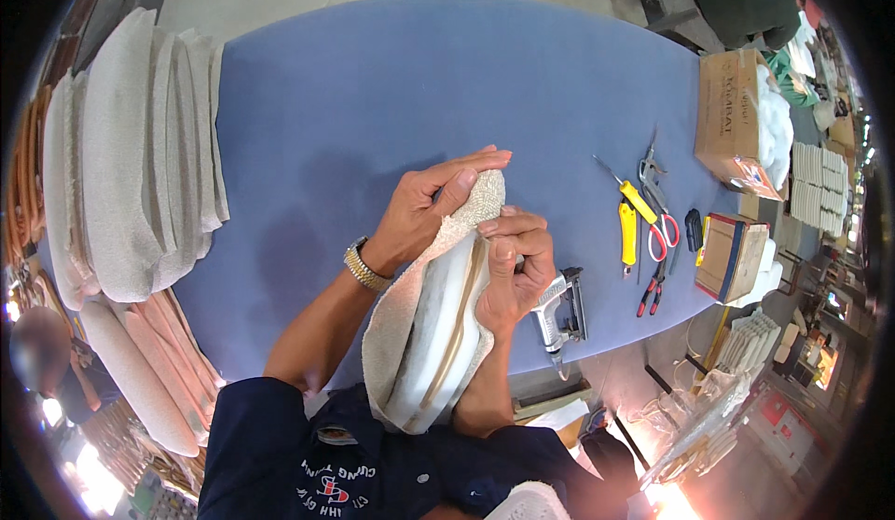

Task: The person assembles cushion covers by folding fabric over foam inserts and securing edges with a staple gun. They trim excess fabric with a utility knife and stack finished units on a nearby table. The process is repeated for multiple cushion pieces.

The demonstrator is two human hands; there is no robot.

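My left hand [431,201] grips the top end of a padded panel [433,319] wrapped in beige woven fabric, with fingers stretched over the cloth. My right hand [515,268] pinches the fabric edge on the panel's right side, against white foam and a thin wooden edge. The panel stands on end between my forearms over the blue table [373,91]. A metal watch sits on my left wrist.
A grey staple gun [559,310] lies just right of my right hand. Farther right lie yellow-handled tools [632,212], red-handled scissors [660,231] and pliers [651,291]. Cardboard boxes [732,114] stand at the right edge. Stacked fabric-covered panels [130,156] fill the left.
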